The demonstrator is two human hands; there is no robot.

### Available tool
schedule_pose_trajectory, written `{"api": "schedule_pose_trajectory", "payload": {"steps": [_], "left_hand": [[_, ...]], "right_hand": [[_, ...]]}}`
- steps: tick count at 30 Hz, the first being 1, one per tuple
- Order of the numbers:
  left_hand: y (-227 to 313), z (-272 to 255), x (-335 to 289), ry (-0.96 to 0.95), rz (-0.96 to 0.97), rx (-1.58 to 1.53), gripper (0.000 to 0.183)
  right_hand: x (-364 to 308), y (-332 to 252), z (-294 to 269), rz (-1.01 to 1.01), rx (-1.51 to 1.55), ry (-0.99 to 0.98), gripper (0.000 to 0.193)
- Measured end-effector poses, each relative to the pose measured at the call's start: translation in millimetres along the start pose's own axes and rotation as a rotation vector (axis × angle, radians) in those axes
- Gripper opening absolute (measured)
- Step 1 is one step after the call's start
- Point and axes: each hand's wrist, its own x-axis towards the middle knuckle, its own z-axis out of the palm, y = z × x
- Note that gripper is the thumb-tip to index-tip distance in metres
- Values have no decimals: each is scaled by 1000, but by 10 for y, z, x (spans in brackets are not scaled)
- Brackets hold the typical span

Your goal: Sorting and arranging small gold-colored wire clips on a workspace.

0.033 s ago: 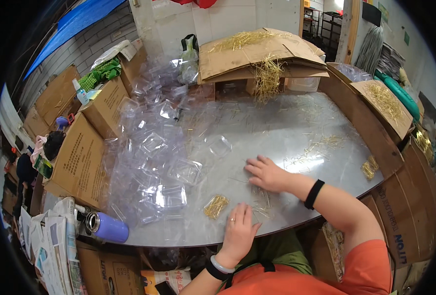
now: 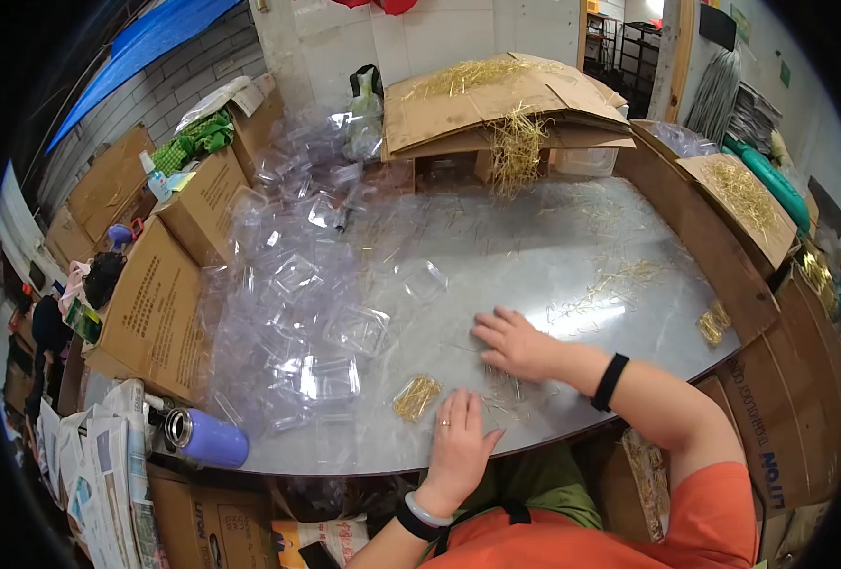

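My left hand (image 2: 458, 438) lies near the table's front edge, fingers stretched out and together, holding nothing. Just left of its fingertips is a small clear plastic box (image 2: 398, 399) with a heap of thin gold-coloured, wire-like pins (image 2: 419, 397) in it. Farther right, my right hand (image 2: 517, 343) rests palm down on the grey table (image 2: 496, 256) with its fingers spread. Loose thin pins (image 2: 508, 391) are scattered beside and below it; whether any lie under the palm is hidden.
Empty-looking clear plastic boxes (image 2: 297, 275) pile up on the left. A purple bottle (image 2: 213, 438) stands at the near left. Cardboard (image 2: 439, 109) at the back carries a bundle of gold pins (image 2: 518, 152). Another small gold heap (image 2: 713, 324) sits at the right edge, beside a cardboard wall (image 2: 695, 228).
My right hand has shifted slightly toward me across the table. My left hand is almost where it was.
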Motion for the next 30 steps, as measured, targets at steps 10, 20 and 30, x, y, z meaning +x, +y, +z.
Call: {"api": "schedule_pose_trajectory", "payload": {"steps": [10,20,30], "left_hand": [[-84,21,105,-78,-33,173,88],[-70,126,195,-139,-58,45,88],[-107,182,141,-61,-95,109,105]], "right_hand": [[-572,267,-364,465,157,122,30],[-694,-178,-171,117,173,204,33],[-859,-396,-469,257,6,-22,55]]}}
